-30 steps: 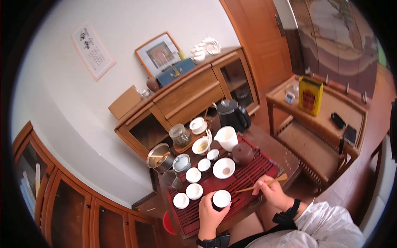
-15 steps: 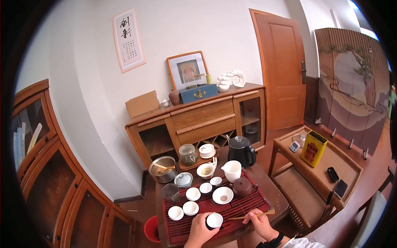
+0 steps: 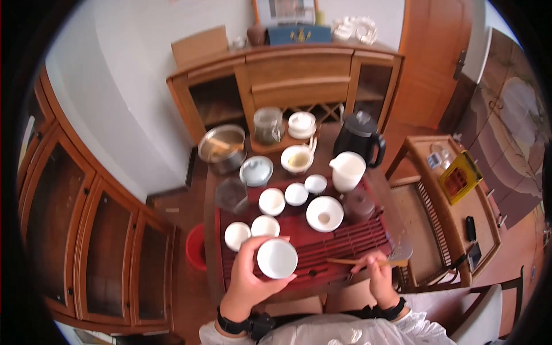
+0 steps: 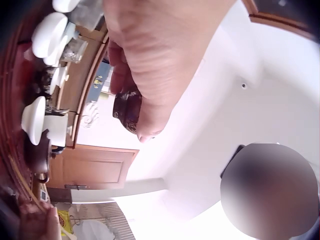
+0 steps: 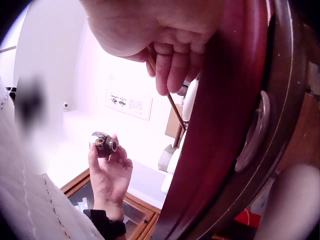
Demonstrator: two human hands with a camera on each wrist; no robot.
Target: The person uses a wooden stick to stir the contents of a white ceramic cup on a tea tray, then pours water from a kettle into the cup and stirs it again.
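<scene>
My left hand (image 3: 247, 282) grips a small teacup (image 3: 278, 259), white inside, its mouth turned up toward the head view. The left wrist view shows the cup's dark patterned outside (image 4: 127, 111) between thumb and fingers. My right hand (image 3: 379, 276) pinches a thin wooden stick (image 3: 345, 261) with a wider flat end, held sideways over the near right part of the slatted red tea tray (image 3: 313, 247). Several white-lined cups (image 3: 272, 201) stand on the tray, beside a white bowl (image 3: 325, 206) and a brown teapot (image 3: 359, 205).
A white pitcher (image 3: 348, 171), black kettle (image 3: 361, 138), lidded bowl (image 3: 256, 170), glass jar (image 3: 268, 125) and metal pot (image 3: 221, 146) stand farther back. A red bucket (image 3: 196, 248) is at the floor on the left. A wicker trolley (image 3: 422, 230) holds a yellow tin (image 3: 460, 178).
The left hand has raised the cup toward the head and tipped its mouth more to view. The right hand still pinches the stick. The head view has tilted up, then back down.
</scene>
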